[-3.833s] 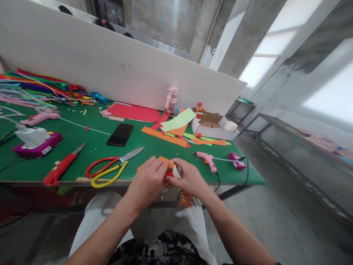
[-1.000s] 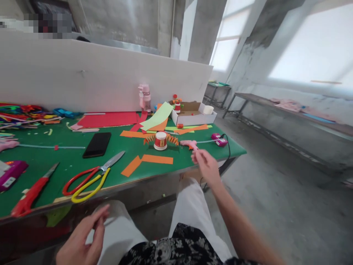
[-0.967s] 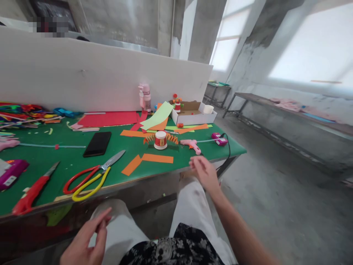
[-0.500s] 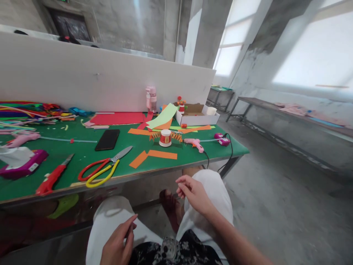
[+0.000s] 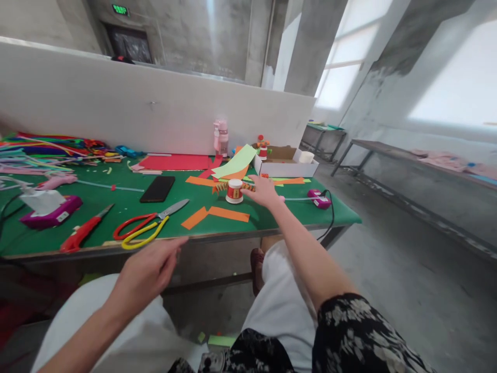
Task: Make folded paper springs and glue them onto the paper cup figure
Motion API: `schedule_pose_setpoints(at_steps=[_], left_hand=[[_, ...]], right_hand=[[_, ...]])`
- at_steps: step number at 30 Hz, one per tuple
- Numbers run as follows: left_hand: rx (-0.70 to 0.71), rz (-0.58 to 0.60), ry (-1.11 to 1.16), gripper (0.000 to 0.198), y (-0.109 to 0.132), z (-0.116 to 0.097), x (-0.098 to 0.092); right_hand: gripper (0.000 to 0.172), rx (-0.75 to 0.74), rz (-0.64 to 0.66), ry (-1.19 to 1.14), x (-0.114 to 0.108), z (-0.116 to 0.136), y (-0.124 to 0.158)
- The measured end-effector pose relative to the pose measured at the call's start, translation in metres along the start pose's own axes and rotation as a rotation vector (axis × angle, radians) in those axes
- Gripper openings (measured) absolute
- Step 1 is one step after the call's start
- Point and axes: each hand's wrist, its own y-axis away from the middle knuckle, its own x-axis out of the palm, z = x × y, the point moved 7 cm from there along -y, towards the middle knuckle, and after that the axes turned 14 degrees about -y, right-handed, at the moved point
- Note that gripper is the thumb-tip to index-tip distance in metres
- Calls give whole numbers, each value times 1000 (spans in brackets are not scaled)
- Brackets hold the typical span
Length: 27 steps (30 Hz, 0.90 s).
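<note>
On the green table stands a small upside-down paper cup (image 5: 234, 192), white with a red band, with folded orange paper strips sticking out at both sides like arms. My right hand (image 5: 264, 192) is over the table at the cup's right, its thumb and fingers apart around the right folded strip; no firm hold shows. That hand hides most of the pink glue gun. My left hand (image 5: 153, 267) hangs before the table's front edge, holding nothing, index finger stretched out. Two flat orange paper strips (image 5: 229, 214) lie in front of the cup.
Left of the cup lie red-and-yellow scissors (image 5: 151, 225), a black phone (image 5: 158, 189), a red-handled knife (image 5: 86, 228) and a purple power strip (image 5: 50, 212). Behind are red paper (image 5: 174, 162), a pink bottle (image 5: 221, 137) and a white box (image 5: 287, 168). A corded purple socket (image 5: 319, 199) sits right.
My right hand has risen from above my lap and reached forward to the cup's right side. My left hand has come up and forward toward the table edge. The view has shifted slightly.
</note>
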Motion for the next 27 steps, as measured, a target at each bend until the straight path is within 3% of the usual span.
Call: schedule_pose_setpoints(at_steps=[4,9,14,20,23,27], left_hand=[[-61,22,-46,38,-67,15,-1],[-29,107,-47,40,-119,29,26],[-42,94,-16,38,-153,41,50],[-249,172,201,39,-169,71,75],[-46,245,119,38,-170,56,95],[252,415,19,36,-177,10,139]], right_hand=[[48,40,210,48,30,11,-31],[41,89,264,37,45,12,-48],[44,106,186,-61,28,9,-58],[44,168,173,-639,1,8,-67],[41,163,134,-740,-10,7,-69],[40,144,70,-802,-21,7,-66]])
